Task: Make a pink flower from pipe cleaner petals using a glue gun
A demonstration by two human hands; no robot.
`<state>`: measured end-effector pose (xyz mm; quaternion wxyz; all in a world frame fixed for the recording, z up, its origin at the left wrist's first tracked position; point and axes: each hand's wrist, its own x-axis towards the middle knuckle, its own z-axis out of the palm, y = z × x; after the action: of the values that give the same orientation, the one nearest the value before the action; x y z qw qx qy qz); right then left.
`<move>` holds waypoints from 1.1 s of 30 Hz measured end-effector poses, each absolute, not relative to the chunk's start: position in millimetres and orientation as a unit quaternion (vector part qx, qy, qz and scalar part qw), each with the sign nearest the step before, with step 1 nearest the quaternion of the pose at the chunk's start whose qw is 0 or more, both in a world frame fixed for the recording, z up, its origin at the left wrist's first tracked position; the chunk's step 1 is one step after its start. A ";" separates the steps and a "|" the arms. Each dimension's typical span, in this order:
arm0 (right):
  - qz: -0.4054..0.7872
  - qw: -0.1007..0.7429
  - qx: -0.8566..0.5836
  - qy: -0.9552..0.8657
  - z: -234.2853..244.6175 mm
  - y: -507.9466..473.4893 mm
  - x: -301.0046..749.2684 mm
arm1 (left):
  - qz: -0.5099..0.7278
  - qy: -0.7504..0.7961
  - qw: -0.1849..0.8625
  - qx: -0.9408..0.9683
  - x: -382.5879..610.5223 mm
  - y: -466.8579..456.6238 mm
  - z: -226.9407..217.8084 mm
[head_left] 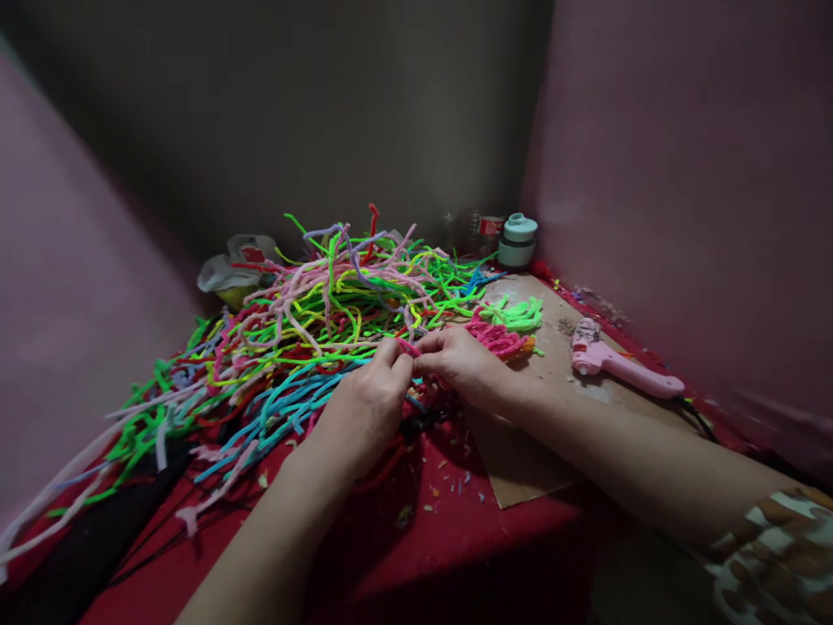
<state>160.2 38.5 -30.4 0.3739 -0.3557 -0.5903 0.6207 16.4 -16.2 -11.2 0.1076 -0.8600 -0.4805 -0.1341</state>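
Between my two hands, at the front of a big pile of coloured pipe cleaners (338, 299), is a pink pipe cleaner (409, 348). My left hand (374, 391) pinches it from the left with closed fingers. From the right, the thumb and fingertips of my right hand (459, 365) are pinched on it too, nearly touching the left fingers. Just behind my right hand lie a bunch of dark pink pipe cleaners (500, 337) and a bunch of light green ones (517, 312). Part of the held piece is hidden by my fingers.
A pink glue gun (625, 369) rests on a brown board (553, 408) to the right. Behind stand a pale green lidded jar (518, 241) and a clear bottle with a red label (489, 227). A white plastic bag (227, 273) sits back left. Scraps dot the red cloth (442, 538).
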 end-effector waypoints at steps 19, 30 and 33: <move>0.695 0.378 -0.293 -0.537 -29.2 35.7 161.2 | -0.484 -0.509 -0.378 -0.603 21.0 -3.7 -6.5; 0.747 0.406 -0.255 -0.461 -32.6 38.1 159.0 | -0.411 -0.557 -0.279 -0.665 18.4 -6.2 -11.1; 0.754 0.420 -0.240 -0.444 -35.6 39.5 157.7 | -0.388 -0.560 -0.268 -0.681 17.3 -5.5 -14.1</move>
<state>157.7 39.5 -35.6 0.4201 -0.2399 -0.4444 0.7540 17.3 -5.5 -14.1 -0.2683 -0.6814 -0.5596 -0.3879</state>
